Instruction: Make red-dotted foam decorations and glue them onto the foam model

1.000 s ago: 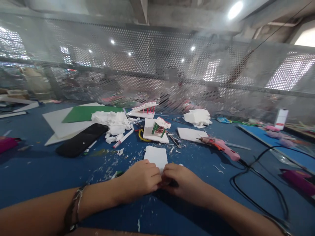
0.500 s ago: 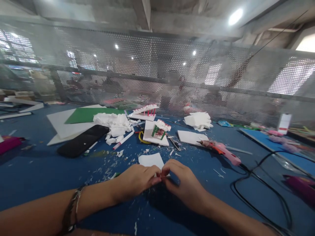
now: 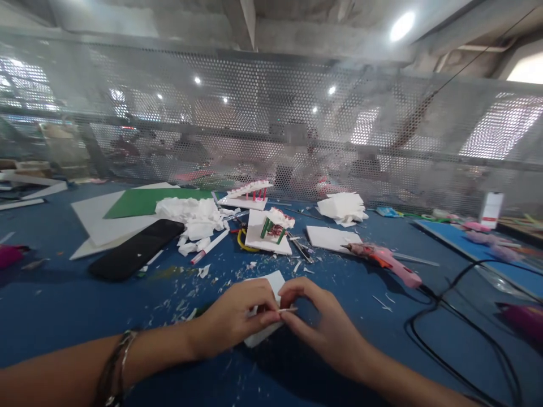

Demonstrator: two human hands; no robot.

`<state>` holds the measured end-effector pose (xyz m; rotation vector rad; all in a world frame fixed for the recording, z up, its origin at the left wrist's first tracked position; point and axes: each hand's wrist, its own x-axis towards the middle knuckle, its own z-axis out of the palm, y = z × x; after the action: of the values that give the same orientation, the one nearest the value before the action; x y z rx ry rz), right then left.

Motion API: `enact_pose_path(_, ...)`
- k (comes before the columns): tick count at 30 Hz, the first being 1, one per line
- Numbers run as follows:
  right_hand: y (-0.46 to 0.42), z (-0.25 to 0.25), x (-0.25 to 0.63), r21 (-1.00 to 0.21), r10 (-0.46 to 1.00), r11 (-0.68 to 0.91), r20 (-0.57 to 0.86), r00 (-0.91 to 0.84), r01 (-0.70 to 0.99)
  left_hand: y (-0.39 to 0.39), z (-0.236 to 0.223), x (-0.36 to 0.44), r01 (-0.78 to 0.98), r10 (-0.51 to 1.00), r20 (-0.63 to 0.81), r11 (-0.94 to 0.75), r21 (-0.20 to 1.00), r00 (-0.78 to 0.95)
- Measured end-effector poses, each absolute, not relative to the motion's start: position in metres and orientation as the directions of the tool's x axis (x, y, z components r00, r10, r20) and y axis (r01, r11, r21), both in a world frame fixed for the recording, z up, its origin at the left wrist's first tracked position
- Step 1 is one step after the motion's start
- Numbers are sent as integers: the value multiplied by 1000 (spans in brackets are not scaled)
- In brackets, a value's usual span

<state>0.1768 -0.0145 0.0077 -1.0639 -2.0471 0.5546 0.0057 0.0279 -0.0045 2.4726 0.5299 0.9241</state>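
Observation:
My left hand [image 3: 235,316] and my right hand [image 3: 322,325] meet at the near middle of the blue table [image 3: 63,305]. Together they pinch a thin white strip [image 3: 286,310] between their fingertips. A white foam piece [image 3: 265,308] lies under and between the hands, its far corner showing above my fingers; my left fingers curl over it. A bracelet sits on my left wrist.
Beyond the hands lie a small foam model with green and red sticks [image 3: 271,229], a black phone [image 3: 136,249], crumpled white scraps [image 3: 193,215], a pink glue gun [image 3: 386,260] with a black cable [image 3: 458,316], white and green sheets [image 3: 127,206], and a perforated metal screen [image 3: 271,124].
The white foam piece has come toward me and turned under my hands. My fingers have opened slightly and now pinch a thin strip between them.

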Motion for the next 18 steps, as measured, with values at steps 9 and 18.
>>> enact_pose_path(9, -9, 10, 172, -670, 836, 549, 454, -309, 500, 36, -1, 8, 91, 721, 268, -417, 904, 639)
enact_pose_path(18, -8, 13, 165, -717, 869, 494, 386, -310, 492, 38, 7, 3, 27, 748, 185, -262, 965, 637)
